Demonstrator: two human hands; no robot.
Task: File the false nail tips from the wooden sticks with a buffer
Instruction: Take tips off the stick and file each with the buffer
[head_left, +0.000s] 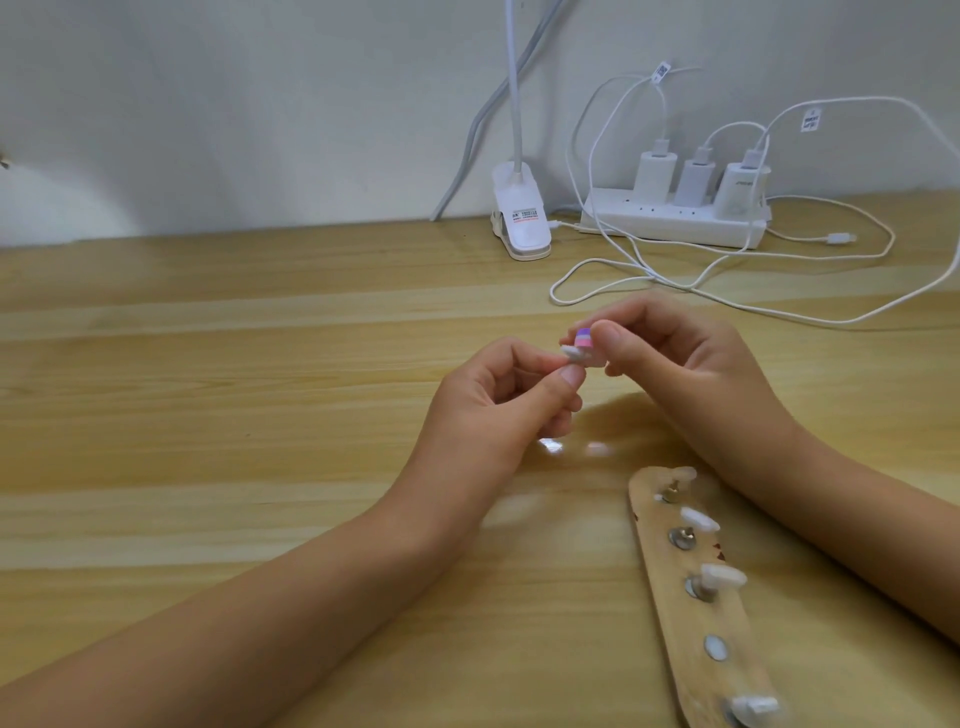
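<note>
My left hand (501, 400) pinches a white false nail tip (210, 356) between thumb and forefinger, raised above the table. Against that tip, my right hand (675, 358) pinches a small buffer block (740, 338) with pink and purple layers; the buffer touches the tip. At the lower right a wooden stick (670, 582) lies flat, carrying several metal studs, and several of them bear white nail tips such as one (722, 576) near its middle. One stud (716, 648) shows a bare round pad.
The work surface is a light wooden table (260, 415). At the back stand a white clip lamp base (519, 218) and a white power strip (675, 221) with three chargers. Loose white cables (727, 291) loop across the table just beyond my hands.
</note>
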